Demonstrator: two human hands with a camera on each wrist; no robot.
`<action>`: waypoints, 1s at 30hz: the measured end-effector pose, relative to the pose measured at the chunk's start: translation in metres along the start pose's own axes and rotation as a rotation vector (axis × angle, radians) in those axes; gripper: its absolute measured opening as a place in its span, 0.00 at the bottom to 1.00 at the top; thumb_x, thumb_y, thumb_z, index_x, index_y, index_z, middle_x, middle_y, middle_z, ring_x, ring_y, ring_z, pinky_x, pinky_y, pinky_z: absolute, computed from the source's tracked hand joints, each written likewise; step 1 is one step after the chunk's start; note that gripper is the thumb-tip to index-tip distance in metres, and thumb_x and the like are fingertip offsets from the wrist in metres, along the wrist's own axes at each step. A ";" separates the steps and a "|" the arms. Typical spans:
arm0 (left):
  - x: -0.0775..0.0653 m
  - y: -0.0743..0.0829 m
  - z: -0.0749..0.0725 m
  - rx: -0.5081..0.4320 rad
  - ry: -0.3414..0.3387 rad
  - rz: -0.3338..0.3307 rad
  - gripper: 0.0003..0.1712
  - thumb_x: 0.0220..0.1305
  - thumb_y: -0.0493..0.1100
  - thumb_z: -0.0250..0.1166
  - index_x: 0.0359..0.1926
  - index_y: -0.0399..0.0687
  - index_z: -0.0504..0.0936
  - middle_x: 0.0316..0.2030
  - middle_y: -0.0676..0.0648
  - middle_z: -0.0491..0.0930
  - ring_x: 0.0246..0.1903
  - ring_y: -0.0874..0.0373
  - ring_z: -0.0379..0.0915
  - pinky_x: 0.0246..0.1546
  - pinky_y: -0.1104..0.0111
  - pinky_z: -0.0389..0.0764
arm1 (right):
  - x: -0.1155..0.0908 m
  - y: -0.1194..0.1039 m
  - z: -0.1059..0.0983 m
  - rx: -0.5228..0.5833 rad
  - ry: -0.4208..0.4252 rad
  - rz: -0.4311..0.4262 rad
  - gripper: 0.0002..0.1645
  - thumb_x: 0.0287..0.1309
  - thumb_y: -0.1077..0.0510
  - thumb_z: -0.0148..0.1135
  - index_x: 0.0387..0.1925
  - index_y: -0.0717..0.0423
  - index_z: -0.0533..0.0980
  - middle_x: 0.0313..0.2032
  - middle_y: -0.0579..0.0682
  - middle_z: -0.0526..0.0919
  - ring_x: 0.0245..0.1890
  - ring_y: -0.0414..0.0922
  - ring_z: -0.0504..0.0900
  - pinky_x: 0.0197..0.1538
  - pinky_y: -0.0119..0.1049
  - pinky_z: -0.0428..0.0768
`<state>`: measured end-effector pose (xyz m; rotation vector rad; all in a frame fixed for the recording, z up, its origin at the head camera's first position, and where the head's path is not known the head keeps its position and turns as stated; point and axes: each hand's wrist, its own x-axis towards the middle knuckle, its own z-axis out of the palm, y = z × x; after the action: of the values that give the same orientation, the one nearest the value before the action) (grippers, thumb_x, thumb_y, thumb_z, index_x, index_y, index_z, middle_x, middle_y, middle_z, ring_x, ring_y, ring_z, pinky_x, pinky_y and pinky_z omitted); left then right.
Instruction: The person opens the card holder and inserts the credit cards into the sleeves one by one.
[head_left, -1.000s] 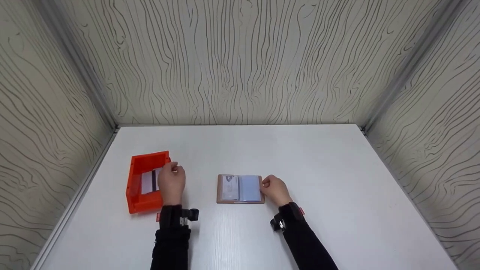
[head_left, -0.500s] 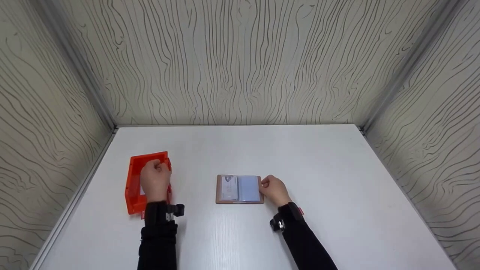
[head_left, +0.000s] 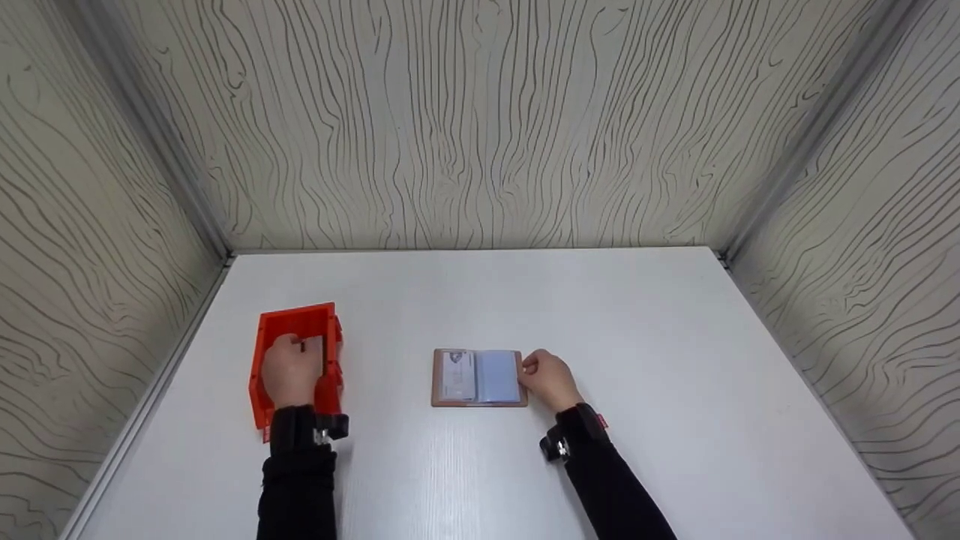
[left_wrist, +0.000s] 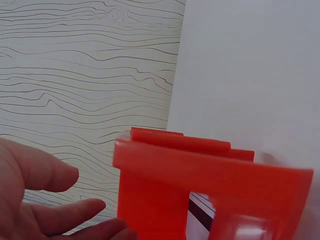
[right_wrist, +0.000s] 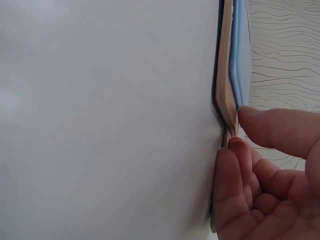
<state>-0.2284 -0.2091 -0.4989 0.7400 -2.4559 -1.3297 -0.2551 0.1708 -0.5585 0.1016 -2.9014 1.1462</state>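
Note:
My left hand (head_left: 291, 371) reaches down into a red plastic bin (head_left: 331, 319) at the table's left. In the left wrist view its thumb and fingers (left_wrist: 52, 176) are spread apart with nothing between them. A pale card with a dark stripe (left_wrist: 200, 220) lies in the bin, partly hidden by the bin wall. Near the table's middle lies an opened brown card holder (head_left: 497, 376) with clear sleeves. A printed white card (head_left: 457, 379) sits in its left sleeve; the right sleeve looks bluish. My right hand (head_left: 551, 381) pinches the holder's right edge between thumb and fingers.
The white table (head_left: 480, 300) meets a wood-grain patterned panel (head_left: 465, 150) at the back. Similar panels stand on the left and right. Black sleeves and wrist-worn cameras cover both wrists.
My left hand has moved left from the bin's right rim into the bin, and the card's striped part now shows right of it. The right hand keeps its hold on the card holder.

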 end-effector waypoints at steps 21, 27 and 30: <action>0.006 -0.016 0.002 0.086 -0.216 -0.098 0.16 0.73 0.43 0.50 0.48 0.31 0.70 0.30 0.36 0.77 0.40 0.37 0.76 0.48 0.44 0.76 | 0.003 0.001 0.002 -0.015 -0.018 0.037 0.09 0.56 0.60 0.66 0.35 0.63 0.77 0.28 0.48 0.78 0.31 0.45 0.76 0.39 0.42 0.75; 0.006 -0.019 0.003 0.054 -0.286 -0.176 0.23 0.71 0.41 0.49 0.61 0.31 0.62 0.47 0.30 0.75 0.48 0.34 0.71 0.54 0.41 0.71 | 0.003 0.003 0.003 -0.012 -0.010 0.023 0.09 0.56 0.60 0.66 0.35 0.63 0.77 0.27 0.48 0.78 0.31 0.45 0.76 0.40 0.42 0.75; 0.007 -0.020 0.002 0.038 -0.308 -0.196 0.25 0.70 0.41 0.48 0.63 0.31 0.61 0.49 0.30 0.74 0.49 0.34 0.70 0.55 0.40 0.70 | 0.004 0.003 0.004 -0.017 -0.004 0.022 0.09 0.57 0.60 0.66 0.34 0.63 0.77 0.27 0.48 0.78 0.31 0.45 0.76 0.40 0.42 0.76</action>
<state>-0.2289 -0.2202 -0.5173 0.8605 -2.7102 -1.5764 -0.2588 0.1703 -0.5629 0.0727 -2.9227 1.1249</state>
